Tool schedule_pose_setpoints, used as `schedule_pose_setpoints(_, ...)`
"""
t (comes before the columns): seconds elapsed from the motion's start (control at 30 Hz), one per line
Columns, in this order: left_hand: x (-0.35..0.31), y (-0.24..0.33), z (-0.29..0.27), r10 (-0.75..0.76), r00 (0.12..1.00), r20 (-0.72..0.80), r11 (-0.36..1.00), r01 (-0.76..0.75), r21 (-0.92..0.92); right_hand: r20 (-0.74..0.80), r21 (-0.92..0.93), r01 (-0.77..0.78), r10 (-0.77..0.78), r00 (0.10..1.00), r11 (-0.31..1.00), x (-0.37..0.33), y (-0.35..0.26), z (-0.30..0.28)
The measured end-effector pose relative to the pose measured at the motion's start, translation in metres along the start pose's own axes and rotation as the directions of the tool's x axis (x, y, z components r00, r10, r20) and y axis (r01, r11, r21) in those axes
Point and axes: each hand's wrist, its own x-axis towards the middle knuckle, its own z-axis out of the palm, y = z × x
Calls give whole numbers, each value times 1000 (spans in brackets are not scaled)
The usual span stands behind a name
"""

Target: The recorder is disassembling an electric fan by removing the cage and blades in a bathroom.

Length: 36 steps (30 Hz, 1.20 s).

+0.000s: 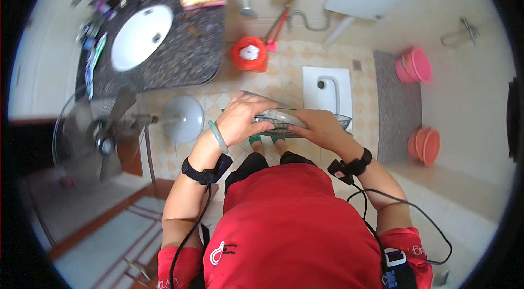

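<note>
In front of my body, both hands hold a round fan grille [343, 120] of dark wire, seen nearly edge-on. My left hand [240, 117], with a pale green bangle on its wrist, is closed round its left side. Closed on the right side is my right hand [323, 129]. A pale curved strip [285, 118] shows between the hands; I cannot make out whether it is part of the grille. To my left stands a pedestal fan [105, 139] with its blades bare at the front and a round grey base [183, 118] on the floor.
A dark stone counter [191, 65] with a white basin [142, 38] is at the far left. Ahead are a red-lined bin [240, 57] and a white squat toilet [314, 92]. Pink buckets [413, 64] stand by a grey mat [398, 120]. Cables run along my forearms.
</note>
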Motion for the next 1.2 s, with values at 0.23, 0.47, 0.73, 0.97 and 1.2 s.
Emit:
schedule_pose_setpoints(0.23, 51, -30, 37, 60, 990, 130, 969, -26, -246, -138, 192, -91, 118, 983, 977, -15, 34, 17)
schedule_pose_setpoints(0.47, 70, -24, 67, 219, 903, 369, 943, -99, -316, -103, 422, -363, 442, 891, 831, -39, 88, 40)
schedule_pose_setpoints(0.73, 90, -13, 134, 177, 898, 402, 968, -86, -235, -224, 687, -290, 574, 788, 666, -100, 157, 38)
schedule_pose_setpoints(0.97, 115, 3, 206, 11, 937, 349, 996, 20, -86, -138, 613, -440, 637, 758, 656, -178, 272, 25)
schedule_pose_setpoints(1.2, 158, 8, 249, -368, 897, 243, 925, 379, 1, -351, 311, -569, 649, 675, 761, -175, 436, 69)
